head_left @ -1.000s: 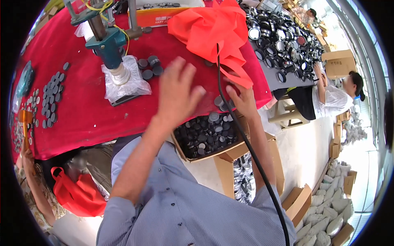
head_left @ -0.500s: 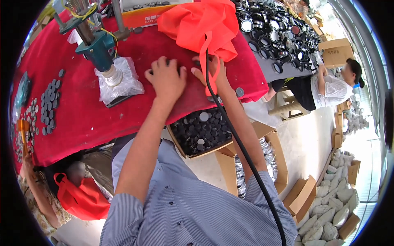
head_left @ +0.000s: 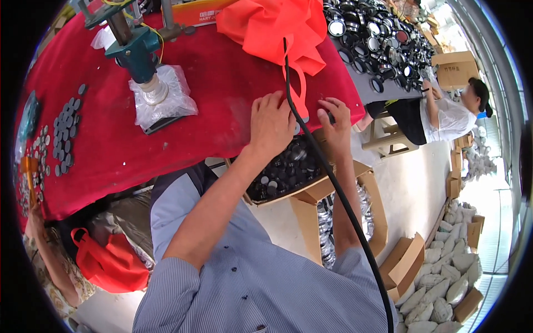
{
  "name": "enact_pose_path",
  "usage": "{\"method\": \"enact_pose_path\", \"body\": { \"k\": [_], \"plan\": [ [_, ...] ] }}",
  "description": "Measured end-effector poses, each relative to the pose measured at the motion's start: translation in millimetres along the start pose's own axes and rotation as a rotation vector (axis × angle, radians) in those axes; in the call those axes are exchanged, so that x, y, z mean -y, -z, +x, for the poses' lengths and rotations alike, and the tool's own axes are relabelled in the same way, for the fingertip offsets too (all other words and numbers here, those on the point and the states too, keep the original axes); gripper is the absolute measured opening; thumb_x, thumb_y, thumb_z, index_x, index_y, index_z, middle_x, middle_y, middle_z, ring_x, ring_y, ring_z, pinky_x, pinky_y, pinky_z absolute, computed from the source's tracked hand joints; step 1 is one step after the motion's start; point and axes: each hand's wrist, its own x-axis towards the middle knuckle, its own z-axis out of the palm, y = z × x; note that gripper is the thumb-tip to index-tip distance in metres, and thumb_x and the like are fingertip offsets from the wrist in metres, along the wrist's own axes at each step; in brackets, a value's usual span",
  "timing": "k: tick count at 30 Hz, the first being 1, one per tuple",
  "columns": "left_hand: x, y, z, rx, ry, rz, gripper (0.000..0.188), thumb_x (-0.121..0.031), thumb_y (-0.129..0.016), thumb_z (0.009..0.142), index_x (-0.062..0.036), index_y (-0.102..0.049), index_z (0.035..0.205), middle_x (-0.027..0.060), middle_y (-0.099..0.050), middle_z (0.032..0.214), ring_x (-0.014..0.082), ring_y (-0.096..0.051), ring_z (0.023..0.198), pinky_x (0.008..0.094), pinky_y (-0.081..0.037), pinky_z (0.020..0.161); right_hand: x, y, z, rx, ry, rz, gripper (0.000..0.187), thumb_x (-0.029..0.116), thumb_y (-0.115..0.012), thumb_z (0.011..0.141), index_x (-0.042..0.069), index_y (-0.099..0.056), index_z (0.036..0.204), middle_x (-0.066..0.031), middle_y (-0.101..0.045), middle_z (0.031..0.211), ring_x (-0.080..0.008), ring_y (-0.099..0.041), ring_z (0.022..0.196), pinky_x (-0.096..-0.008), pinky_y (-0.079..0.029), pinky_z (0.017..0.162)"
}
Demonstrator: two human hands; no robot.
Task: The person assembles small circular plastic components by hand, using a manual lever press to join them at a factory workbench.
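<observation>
My left hand (head_left: 271, 123) is palm down at the near edge of the red-covered table, fingers slightly bent, most of its underside hidden. Right of it, my right hand (head_left: 336, 125) is raised by the table corner, thumb and fingers curled round a small dark piece (head_left: 331, 117), partly hidden. Below both hands, a cardboard box (head_left: 284, 196) holds many small black discs (head_left: 272, 183); some look blurred. A black cable (head_left: 333, 180) hangs across the view between my hands. An orange-red cloth bag (head_left: 272, 30) lies beyond them, its strap reaching toward my left hand.
A green bench press (head_left: 136, 53) stands left, over a plastic-wrapped pad (head_left: 180, 91). Grey discs (head_left: 66, 130) lie farther left, near another person's hand (head_left: 36, 216). Black round lids (head_left: 377, 50) cover the grey table. A co-worker (head_left: 444, 114) sits right. Open cartons (head_left: 380, 222) stand below.
Both hands have come back from the middle of the table to its near edge, above the box; my left hand also moved right. My right hand has moved right, away from the bag strap.
</observation>
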Motion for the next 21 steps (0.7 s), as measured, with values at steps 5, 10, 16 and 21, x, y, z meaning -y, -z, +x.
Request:
{"method": "enact_pose_path", "body": {
  "k": [5,10,16,21],
  "plan": [
    [-19,-23,-19,0.065,-0.024,-0.124,0.03,-0.003,-0.065,0.086,0.0017,-0.064,0.115,0.0193,-0.063,0.124,0.0408,-0.058,0.121,0.0503,-0.049,0.104,14,-20,-19,0.011,0.055,0.047,0.023,0.009,-0.068,0.091,0.003,-0.072,0.112,-0.0146,-0.067,0.122,-0.0366,-0.059,0.116,-0.0441,-0.046,0.101],
    [2,34,-33,0.184,0.032,-0.342,0.026,0.002,-0.063,0.088,-0.0006,-0.066,0.114,0.0166,-0.067,0.118,0.0378,-0.066,0.11,0.0454,-0.055,0.091,46,-7,-43,0.034,0.011,0.041,0.023,-0.002,-0.068,0.086,0.002,-0.071,0.108,-0.015,-0.068,0.117,-0.0354,-0.062,0.112,-0.0432,-0.049,0.097],
    [47,205,-74,0.017,0.158,-0.133,0.019,0.005,-0.064,0.09,-0.001,-0.072,0.106,0.0161,-0.071,0.109,0.0318,-0.07,0.102,0.0372,-0.056,0.089,114,-26,-81,0.093,-0.106,0.366,0.016,-0.006,-0.065,0.087,0.0,-0.071,0.101,-0.0127,-0.069,0.095,-0.0266,-0.067,0.087,-0.0334,-0.054,0.08],
    [118,322,-124,-0.381,0.459,0.462,0.023,-0.002,-0.069,0.088,-0.0005,-0.068,0.11,0.0171,-0.067,0.115,0.0361,-0.062,0.114,0.0442,-0.049,0.099,175,-53,-53,0.104,-0.076,0.579,0.02,-0.012,-0.06,0.085,-0.002,-0.071,0.098,-0.0151,-0.068,0.091,-0.0258,-0.067,0.08,-0.0327,-0.054,0.073]
  ]
}}
